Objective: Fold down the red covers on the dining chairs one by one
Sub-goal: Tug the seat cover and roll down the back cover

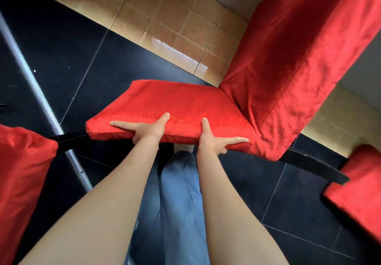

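A dining chair [268,79] dressed in a red cover [177,103] is seen at the centre of the frame, its seat in the middle and its tall back rising toward the upper right. The near edge of the seat is gripped by both hands. The left hand [144,129] is placed at centre-left of that edge: its thumb is laid on top of the red cloth, its forefinger is stretched out along the edge toward the left, and the other fingers are curled underneath. The right hand [214,142] is mirrored just right of centre, with the thumb on top, the forefinger pointed right along the edge, and the remaining fingers tucked below. Black chair legs [313,166] are shown beneath the seat at left and right. Parts of two more red-covered chairs are cut off at the lower left [22,182] and the lower right [358,198]. A dark tiled floor [72,44] is spread below, with tan tiles [175,21] across the upper centre. A blue trouser leg [181,209] is visible at the bottom centre, between the forearms.
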